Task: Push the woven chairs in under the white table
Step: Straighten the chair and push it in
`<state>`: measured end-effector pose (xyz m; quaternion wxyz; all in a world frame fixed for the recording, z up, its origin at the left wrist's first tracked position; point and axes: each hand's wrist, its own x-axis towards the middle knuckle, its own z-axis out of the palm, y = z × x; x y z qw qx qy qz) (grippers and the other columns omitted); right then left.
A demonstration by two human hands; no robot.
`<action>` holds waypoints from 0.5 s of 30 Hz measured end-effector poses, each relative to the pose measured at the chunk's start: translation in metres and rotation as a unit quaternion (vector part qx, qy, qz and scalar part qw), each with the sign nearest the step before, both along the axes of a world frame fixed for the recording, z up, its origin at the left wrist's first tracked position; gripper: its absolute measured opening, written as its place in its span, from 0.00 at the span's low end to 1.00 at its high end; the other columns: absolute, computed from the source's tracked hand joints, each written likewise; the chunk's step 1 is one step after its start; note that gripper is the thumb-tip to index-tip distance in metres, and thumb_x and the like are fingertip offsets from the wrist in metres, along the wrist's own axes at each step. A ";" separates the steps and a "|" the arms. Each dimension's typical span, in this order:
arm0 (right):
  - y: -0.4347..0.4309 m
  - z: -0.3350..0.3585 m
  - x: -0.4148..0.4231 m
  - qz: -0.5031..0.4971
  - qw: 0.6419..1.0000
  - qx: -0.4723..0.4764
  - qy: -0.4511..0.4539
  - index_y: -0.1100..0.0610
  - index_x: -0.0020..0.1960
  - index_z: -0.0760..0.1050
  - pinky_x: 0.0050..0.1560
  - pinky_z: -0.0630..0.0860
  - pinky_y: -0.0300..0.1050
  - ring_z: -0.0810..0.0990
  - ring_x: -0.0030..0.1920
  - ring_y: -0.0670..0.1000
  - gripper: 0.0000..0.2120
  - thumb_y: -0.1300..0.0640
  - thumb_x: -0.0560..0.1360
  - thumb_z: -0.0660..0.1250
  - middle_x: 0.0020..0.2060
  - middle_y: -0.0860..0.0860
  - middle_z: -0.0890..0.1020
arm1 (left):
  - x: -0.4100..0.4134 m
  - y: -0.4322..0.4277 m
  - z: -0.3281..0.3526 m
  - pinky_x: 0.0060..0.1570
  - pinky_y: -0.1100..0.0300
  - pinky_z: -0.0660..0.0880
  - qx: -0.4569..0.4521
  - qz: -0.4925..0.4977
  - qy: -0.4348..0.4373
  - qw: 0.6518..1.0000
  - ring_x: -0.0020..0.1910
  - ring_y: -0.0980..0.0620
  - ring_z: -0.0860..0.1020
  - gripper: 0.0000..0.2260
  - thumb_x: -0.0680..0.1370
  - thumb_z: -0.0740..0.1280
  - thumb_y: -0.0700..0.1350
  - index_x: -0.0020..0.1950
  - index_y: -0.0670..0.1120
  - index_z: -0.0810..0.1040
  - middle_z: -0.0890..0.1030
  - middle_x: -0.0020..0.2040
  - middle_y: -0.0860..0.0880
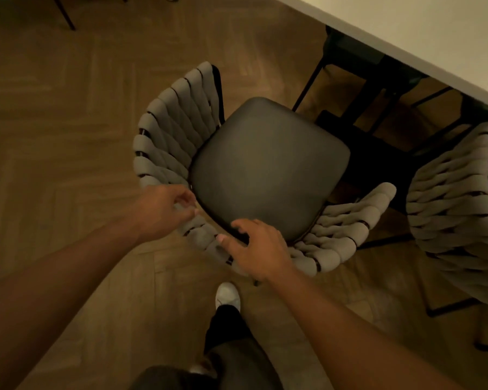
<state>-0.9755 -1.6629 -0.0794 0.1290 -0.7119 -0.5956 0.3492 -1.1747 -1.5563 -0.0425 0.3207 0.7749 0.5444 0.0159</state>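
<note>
A woven chair point(169, 128) with a grey strap back and a dark seat cushion stands in the middle, its seat front facing the white table point(434, 38) at the upper right and clear of the table's edge. My left hand point(161, 209) is at the left part of the backrest rim, its fingers loosely apart against the straps. My right hand point(257, 249) lies over the rim's near part, fingers curled inside toward the seat and thumb outside. A second woven chair point(451, 209) stands at the right, its front partly under the table.
Dark table legs and frame point(375, 83) stand under the tabletop, just beyond the middle chair's seat. My white shoe point(227, 296) is on the wooden floor right behind that chair. Thin black chair legs point(66, 18) show at the top left.
</note>
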 end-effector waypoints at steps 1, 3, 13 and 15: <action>0.005 0.000 -0.004 0.000 1.000 -0.019 0.010 0.49 0.67 0.75 0.62 0.74 0.54 0.78 0.59 0.51 0.27 0.33 0.76 0.64 0.60 0.49 0.80 | -0.004 0.006 -0.002 0.51 0.55 0.76 0.000 -0.004 0.010 1.000 0.52 0.53 0.78 0.12 0.75 0.69 0.51 0.57 0.50 0.80 0.81 0.53 0.51; 0.013 -0.001 -0.015 0.000 0.998 -0.065 0.024 0.48 0.69 0.74 0.64 0.73 0.55 0.77 0.61 0.52 0.32 0.29 0.74 0.62 0.62 0.50 0.79 | -0.015 0.018 -0.006 0.52 0.51 0.77 0.007 -0.028 0.034 0.999 0.52 0.51 0.79 0.13 0.75 0.68 0.54 0.57 0.51 0.80 0.82 0.53 0.50; 0.026 -0.017 -0.064 -0.064 0.989 -0.129 -0.027 0.44 0.69 0.73 0.64 0.73 0.57 0.77 0.63 0.50 0.43 0.17 0.67 0.50 0.64 0.46 0.80 | -0.044 0.072 -0.032 0.71 0.36 0.45 0.002 -0.269 0.151 0.951 0.69 0.53 0.68 0.40 0.62 0.49 0.79 0.64 0.58 0.75 0.77 0.64 0.56; 0.024 -0.017 -0.073 -0.076 0.986 -0.129 -0.073 0.46 0.66 0.75 0.62 0.72 0.57 0.79 0.59 0.52 0.38 0.21 0.73 0.47 0.59 0.49 0.82 | -0.050 0.080 -0.039 0.70 0.34 0.37 0.017 -0.323 0.163 0.932 0.72 0.52 0.63 0.45 0.60 0.44 0.82 0.65 0.60 0.73 0.74 0.67 0.56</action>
